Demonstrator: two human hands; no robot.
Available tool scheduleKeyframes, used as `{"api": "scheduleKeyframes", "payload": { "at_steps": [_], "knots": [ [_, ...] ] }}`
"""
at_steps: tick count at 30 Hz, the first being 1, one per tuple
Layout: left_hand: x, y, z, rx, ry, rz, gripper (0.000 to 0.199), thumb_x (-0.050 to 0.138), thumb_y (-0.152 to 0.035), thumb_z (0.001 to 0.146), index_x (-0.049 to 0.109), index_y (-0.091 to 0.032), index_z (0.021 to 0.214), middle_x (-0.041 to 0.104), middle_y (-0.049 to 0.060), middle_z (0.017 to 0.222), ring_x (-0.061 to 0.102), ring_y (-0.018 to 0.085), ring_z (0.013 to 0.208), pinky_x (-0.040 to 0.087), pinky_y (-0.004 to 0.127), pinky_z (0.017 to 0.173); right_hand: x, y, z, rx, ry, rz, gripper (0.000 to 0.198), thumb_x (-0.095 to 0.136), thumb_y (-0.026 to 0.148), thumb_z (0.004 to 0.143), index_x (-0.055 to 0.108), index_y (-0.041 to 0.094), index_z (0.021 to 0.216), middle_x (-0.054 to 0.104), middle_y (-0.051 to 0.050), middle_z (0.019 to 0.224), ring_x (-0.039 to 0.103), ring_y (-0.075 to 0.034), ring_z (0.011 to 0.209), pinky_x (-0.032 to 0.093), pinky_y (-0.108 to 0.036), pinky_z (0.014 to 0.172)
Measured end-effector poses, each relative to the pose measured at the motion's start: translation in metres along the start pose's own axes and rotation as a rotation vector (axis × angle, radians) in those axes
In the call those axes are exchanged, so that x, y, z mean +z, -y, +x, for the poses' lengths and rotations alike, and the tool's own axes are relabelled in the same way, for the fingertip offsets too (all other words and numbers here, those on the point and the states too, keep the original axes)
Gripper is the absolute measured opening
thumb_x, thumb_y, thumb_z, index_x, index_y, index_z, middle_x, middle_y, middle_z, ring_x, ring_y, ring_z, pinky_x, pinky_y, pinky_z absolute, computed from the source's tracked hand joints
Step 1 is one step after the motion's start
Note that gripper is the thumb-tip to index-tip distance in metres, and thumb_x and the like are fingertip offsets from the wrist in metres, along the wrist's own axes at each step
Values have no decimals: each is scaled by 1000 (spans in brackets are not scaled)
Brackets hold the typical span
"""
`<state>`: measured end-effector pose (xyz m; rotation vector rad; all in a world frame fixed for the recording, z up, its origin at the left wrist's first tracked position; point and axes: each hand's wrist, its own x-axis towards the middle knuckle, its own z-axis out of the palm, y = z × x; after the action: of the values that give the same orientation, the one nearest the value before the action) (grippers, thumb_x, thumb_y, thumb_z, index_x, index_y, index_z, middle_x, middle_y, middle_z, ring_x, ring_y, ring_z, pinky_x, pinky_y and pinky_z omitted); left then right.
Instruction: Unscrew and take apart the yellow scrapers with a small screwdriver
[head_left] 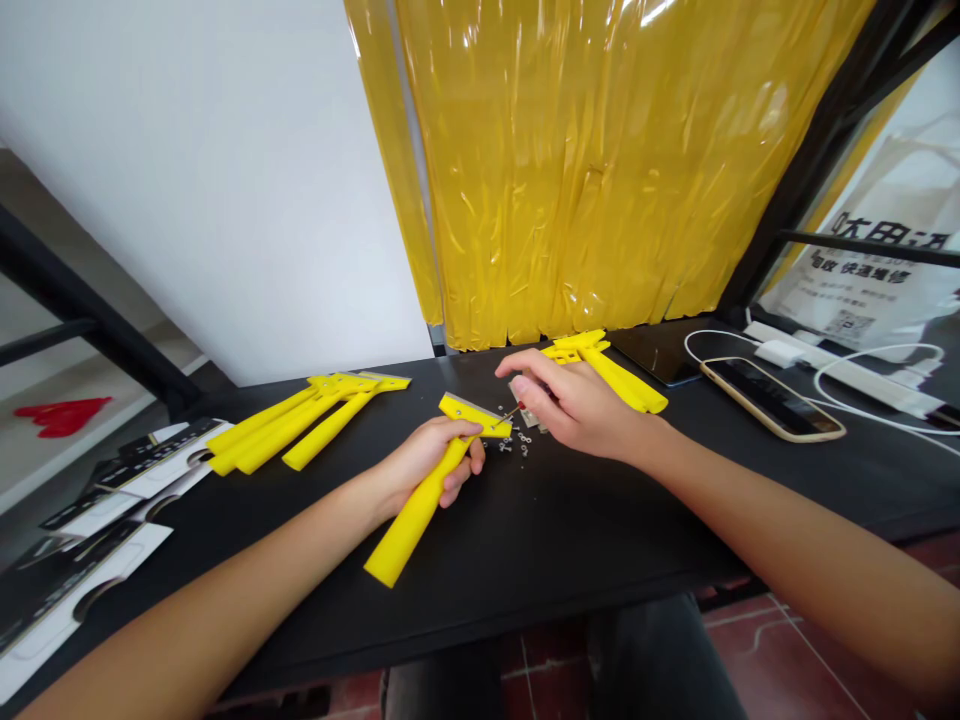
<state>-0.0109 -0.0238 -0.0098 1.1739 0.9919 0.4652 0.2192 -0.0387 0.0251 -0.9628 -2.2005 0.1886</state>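
In the head view, my left hand (442, 460) is closed around a yellow scraper (412, 525) with a T-shaped head, just below that head. The scraper tilts, with its handle end toward me. My right hand (574, 405) pinches a small screwdriver (520, 406) with a reddish handle, which is mostly hidden by the fingers. Its thin shaft points left at the right part of the scraper's head; whether the tip touches a screw I cannot tell. Several small screws and nuts (523, 440) lie scattered on the black table beside the head. Small metal plates (531, 420) lie partly under my right hand.
Several yellow scrapers (300, 420) are piled on the left, and more scrapers (626, 378) lie behind my right hand. Black-and-white card sleeves (142, 480) cover the table's left edge. A phone (772, 400), a dark tablet (660, 355) and a cabled power strip (855, 370) are on the right.
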Motion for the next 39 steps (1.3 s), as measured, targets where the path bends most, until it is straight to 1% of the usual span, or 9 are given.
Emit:
{"api": "scheduleKeyframes", "payload": {
  "at_steps": [4,8,13,17,20,25,31,35,39],
  "knots": [
    [1,-1,-1,8,-17,-5,45,51,-41,92,64,-13,59,40,0,33,40,13,24,32,22,28,0,-1,0,12,-20,10,31,42,29,100,52,22,128,58,4,69,52,-13,56,36,-26,60],
    [3,-1,-2,11,-18,-13,42,54,-42,90,64,-13,61,42,0,34,40,12,24,34,22,29,1,-3,1,-6,-36,6,41,47,23,94,47,22,134,59,3,76,51,-13,59,36,-26,60],
    [7,0,-1,57,-44,-42,35,60,-37,87,63,-12,62,45,1,37,42,11,28,33,22,31,2,-5,2,56,-47,13,25,47,34,99,57,23,119,61,3,75,56,-13,63,38,-27,64],
    [4,-4,-2,101,-45,-57,34,59,-36,88,64,-11,65,44,0,37,36,9,27,29,21,30,3,-7,2,27,-92,77,33,49,24,95,50,23,128,54,4,75,52,-12,61,39,-26,62],
    [2,-10,-5,129,-87,-56,37,52,-40,93,65,-11,74,48,1,38,38,10,27,27,20,29,5,-6,1,14,-87,80,37,51,27,96,46,23,133,58,2,83,55,-13,65,40,-28,63],
    [4,-13,-3,168,-216,-61,34,47,-40,97,63,-10,93,59,2,47,45,12,29,30,21,28,6,-4,-2,39,-130,96,30,44,38,103,52,22,128,61,2,75,57,-15,62,42,-29,61],
    [4,0,4,235,-164,24,28,63,-40,91,55,-14,100,75,13,88,59,13,41,40,22,30,6,-3,-4,20,-288,138,25,42,35,104,53,23,122,62,-1,80,61,-16,66,45,-30,62],
    [3,5,3,310,-97,130,35,63,-46,91,56,-14,103,74,14,92,63,15,44,44,23,32,13,-6,-4,-83,-233,157,24,43,29,104,51,22,125,61,1,78,55,-13,61,42,-28,58],
    [5,5,3,331,-114,140,33,63,-45,92,57,-13,101,74,13,90,63,15,45,47,24,33,16,-7,-5,-121,-169,149,25,43,25,103,51,20,126,61,2,80,52,-11,59,39,-25,56]
  ]
}}
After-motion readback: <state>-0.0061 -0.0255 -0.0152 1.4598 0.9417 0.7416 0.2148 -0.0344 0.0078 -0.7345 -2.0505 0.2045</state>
